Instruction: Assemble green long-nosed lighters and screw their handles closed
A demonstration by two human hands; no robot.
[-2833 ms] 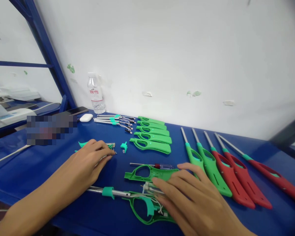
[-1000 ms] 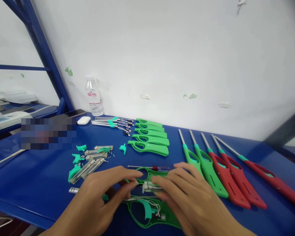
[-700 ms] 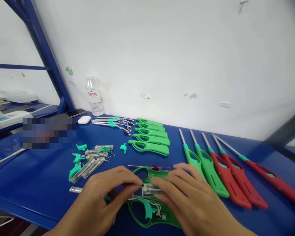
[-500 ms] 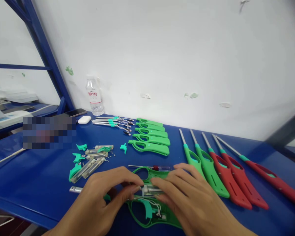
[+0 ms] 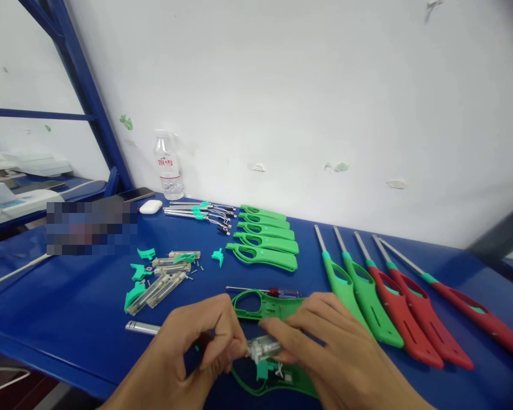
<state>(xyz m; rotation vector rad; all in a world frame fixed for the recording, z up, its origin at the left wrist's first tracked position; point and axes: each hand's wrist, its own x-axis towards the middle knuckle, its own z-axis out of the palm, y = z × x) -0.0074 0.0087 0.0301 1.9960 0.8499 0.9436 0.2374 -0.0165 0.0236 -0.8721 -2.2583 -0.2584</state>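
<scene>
My left hand [image 5: 192, 347] and my right hand [image 5: 325, 347] meet low in the middle of the view, both pinching a small clear fuel tank [image 5: 263, 347] just above an open green lighter shell [image 5: 273, 384]. A silver metal tube [image 5: 142, 327] runs out leftward from under my left hand. Just beyond my fingers lies a second green shell half [image 5: 260, 303], and behind it a small red-handled screwdriver [image 5: 277, 292].
On the blue table [image 5: 68, 302]: loose teal triggers and clear tanks [image 5: 158, 279] at left, a row of green shells [image 5: 265, 242], metal tubes with wires [image 5: 196, 210], finished green and red lighters [image 5: 389, 296] at right. A water bottle [image 5: 169, 168], earbud case [image 5: 150, 206] and phone [image 5: 135, 194] stand behind.
My left hand left the loose parts at left and joined my right hand at the clear tank. Both hands have drawn nearer to me, lifting the tank slightly off the shell.
</scene>
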